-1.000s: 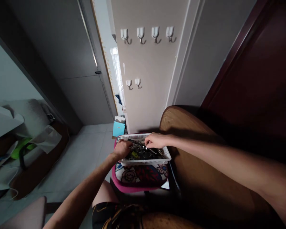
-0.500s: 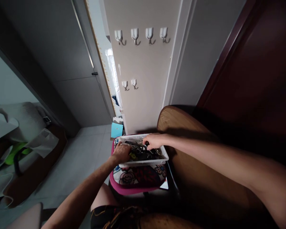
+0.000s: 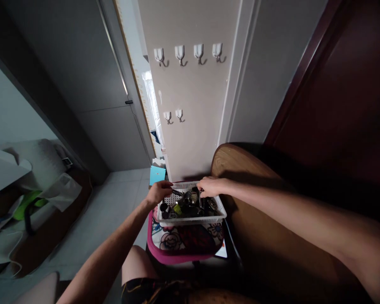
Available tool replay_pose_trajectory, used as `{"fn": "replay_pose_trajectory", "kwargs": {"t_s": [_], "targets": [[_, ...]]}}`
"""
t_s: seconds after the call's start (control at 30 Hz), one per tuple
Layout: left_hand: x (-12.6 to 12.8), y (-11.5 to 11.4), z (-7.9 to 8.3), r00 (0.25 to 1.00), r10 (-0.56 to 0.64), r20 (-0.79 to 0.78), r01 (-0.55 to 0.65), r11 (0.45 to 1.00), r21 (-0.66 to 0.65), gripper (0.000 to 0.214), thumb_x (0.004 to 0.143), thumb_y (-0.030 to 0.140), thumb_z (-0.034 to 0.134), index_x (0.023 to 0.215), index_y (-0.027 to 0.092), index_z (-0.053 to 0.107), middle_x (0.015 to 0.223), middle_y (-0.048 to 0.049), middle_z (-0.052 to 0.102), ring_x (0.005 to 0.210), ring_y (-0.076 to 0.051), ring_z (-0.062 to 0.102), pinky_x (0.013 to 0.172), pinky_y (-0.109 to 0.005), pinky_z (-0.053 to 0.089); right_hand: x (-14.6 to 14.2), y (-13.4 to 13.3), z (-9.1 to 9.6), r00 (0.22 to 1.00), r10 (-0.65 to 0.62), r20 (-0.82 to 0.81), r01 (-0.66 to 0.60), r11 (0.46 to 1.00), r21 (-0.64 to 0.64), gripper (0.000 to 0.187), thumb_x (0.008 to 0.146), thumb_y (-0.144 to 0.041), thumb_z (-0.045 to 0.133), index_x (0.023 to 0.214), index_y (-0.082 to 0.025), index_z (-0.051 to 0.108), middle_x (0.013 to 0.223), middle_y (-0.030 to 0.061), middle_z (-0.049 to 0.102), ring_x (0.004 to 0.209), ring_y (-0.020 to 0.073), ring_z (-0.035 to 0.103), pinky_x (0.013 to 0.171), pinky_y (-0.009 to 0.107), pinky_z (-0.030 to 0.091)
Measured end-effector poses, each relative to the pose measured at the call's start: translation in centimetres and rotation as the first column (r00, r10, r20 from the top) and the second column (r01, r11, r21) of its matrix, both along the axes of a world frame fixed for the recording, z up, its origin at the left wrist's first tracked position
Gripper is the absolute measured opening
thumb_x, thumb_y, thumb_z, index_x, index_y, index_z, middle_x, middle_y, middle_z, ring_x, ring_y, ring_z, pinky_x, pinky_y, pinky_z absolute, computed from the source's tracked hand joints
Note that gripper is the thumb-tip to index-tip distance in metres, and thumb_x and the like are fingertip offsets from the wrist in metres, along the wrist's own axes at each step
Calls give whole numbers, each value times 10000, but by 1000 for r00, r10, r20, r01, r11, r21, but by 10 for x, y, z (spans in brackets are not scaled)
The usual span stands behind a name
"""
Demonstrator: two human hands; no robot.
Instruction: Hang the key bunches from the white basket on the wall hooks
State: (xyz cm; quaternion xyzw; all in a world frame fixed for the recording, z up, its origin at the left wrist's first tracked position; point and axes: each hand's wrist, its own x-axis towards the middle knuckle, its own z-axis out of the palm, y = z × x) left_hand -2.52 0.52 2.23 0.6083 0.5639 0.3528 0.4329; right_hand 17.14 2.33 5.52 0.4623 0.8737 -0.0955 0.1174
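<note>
A white plastic basket (image 3: 190,220) with slotted sides holds a jumble of small dark and shiny metal items (image 3: 190,199), and a yellow-green piece (image 3: 177,209) lies among them. Over the basket's far left corner is my left hand (image 3: 160,192), its fingers pinched at the end of a dark, narrow item (image 3: 177,193). My right hand (image 3: 210,186) reaches in over the far right side with fingers curled down and closed. Whatever sits between its fingertips is too small and dark to name.
Under the basket is a flower-patterned seat with a pink edge (image 3: 164,256). A curved wooden panel (image 3: 240,169) stands close on the right. Several white hooks (image 3: 180,55) are on the panel ahead. A blue box (image 3: 157,175) stands behind the seat's left side.
My left hand has lifted and moved back to the basket's far left corner, uncovering the items at the left. My right hand has shifted slightly right. The camera view has tilted a little.
</note>
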Motion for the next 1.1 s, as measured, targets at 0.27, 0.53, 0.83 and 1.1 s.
{"fn": "replay_pose_trajectory", "kwargs": {"t_s": [0.27, 0.53, 0.83, 1.1], "targets": [[-5, -12, 0, 782, -155, -604, 269, 958, 102, 332, 489, 23, 444, 753, 179, 570, 733, -7, 574, 674, -120, 494, 625, -211, 376, -2, -4, 3, 1000, 27, 15, -26, 1000, -17, 295, 554, -325, 505, 811, -196, 569, 779, 57, 569, 676, 167, 510, 498, 226, 326], [-9, -5, 8, 948, -153, -278, 175, 983, 54, 236, 516, 37, 446, 694, 156, 545, 538, 36, 522, 485, -60, 457, 495, -176, 381, -2, -2, 1, 999, 42, -24, -42, 999, -25, 269, 555, -309, 499, 792, -211, 579, 726, 39, 573, 636, 159, 506, 464, 214, 300], [17, -1, 51, 865, -2, 501, -56, 993, 101, 214, 488, 177, 583, 665, 121, 478, 540, 44, 507, 512, -64, 511, 516, -192, 403, -19, -10, 12, 854, 91, -512, -184, 974, -135, 311, 549, -306, 528, 823, -158, 537, 703, -7, 556, 604, 101, 471, 519, 180, 334], [24, 10, 43, 807, 85, 585, -166, 982, 86, 263, 464, 246, 607, 647, 126, 461, 559, 45, 505, 538, -63, 510, 558, -210, 414, -20, -9, 17, 713, -233, -661, -61, 919, -390, 265, 604, -303, 493, 812, -141, 510, 592, -26, 504, 470, 53, 417, 415, 160, 336]]}}
